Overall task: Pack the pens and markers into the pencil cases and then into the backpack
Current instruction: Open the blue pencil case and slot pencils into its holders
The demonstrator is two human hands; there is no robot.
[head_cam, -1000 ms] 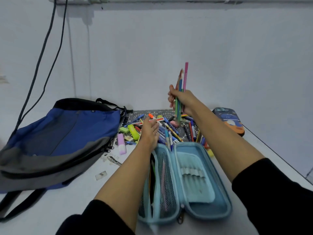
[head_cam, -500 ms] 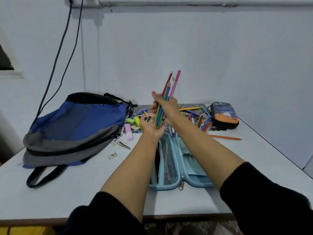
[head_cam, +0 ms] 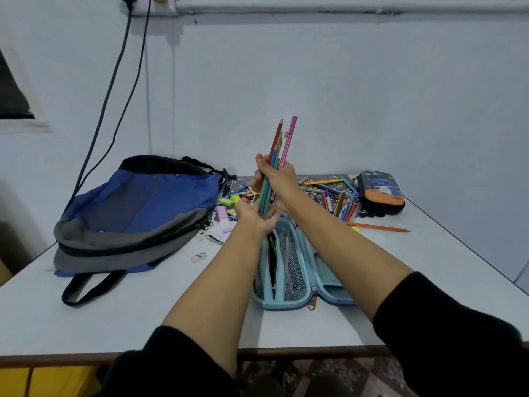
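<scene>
My right hand (head_cam: 279, 179) grips a bundle of coloured pencils and a pink pen (head_cam: 282, 147), held upright and leaning right above the table. My left hand (head_cam: 254, 214) sits under the bundle's lower ends, palm up, fingers touching them. Directly below lies the light blue pencil case (head_cam: 289, 270), zipped open, with mesh pockets and a few pens inside. A pile of loose pens and markers (head_cam: 333, 196) lies on a dark patterned mat behind my hands. The blue and grey backpack (head_cam: 137, 213) lies flat at the left.
A second dark pencil case with an orange picture (head_cam: 380, 193) stands shut at the back right. An orange pencil (head_cam: 378, 227) lies alone on the white table (head_cam: 114, 319). A pink highlighter (head_cam: 223, 219) lies by the backpack. Black cables (head_cam: 114, 90) hang down the wall.
The bundle came down from the raised position and tilted right. My left hand rose from the pile to meet its lower ends. The view pulled back from the table.
</scene>
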